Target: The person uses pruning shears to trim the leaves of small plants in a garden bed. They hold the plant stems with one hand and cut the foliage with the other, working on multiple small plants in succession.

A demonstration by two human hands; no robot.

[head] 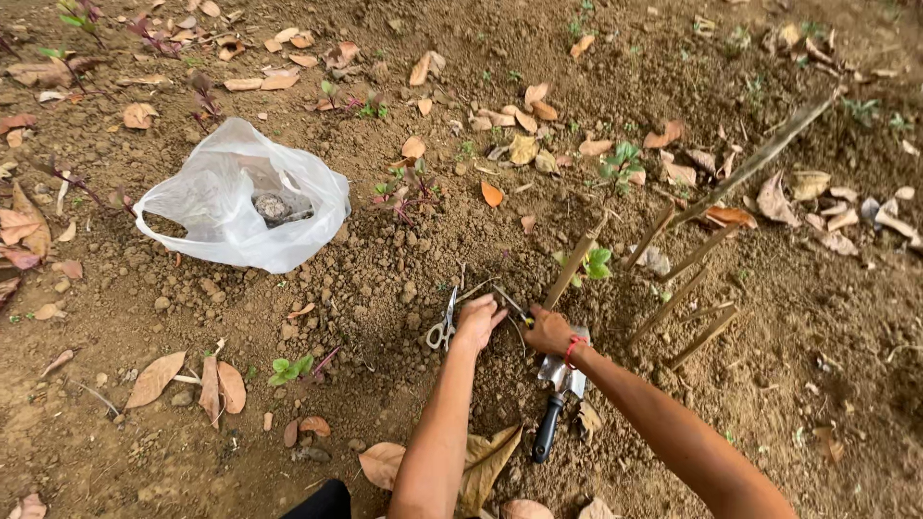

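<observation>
While both hands are working low in the middle of the frame, the left hand [478, 322] and right hand [550, 332] are pinching a thin stem [511, 306] together at the foot of a stick [574, 266], likely to keep it steady. Scissors [444, 327] and a trowel [560, 389] are lying close by, easy to grab; a white bag [240, 197] is sitting upper left.

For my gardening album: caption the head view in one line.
Both hands, left hand and right hand, work at a thin stake in bare soil, beside scissors, trowel and white plastic bag.

Both arms reach forward, left hand [478, 321] and right hand [549, 332] curled close together, knuckles up.
</observation>
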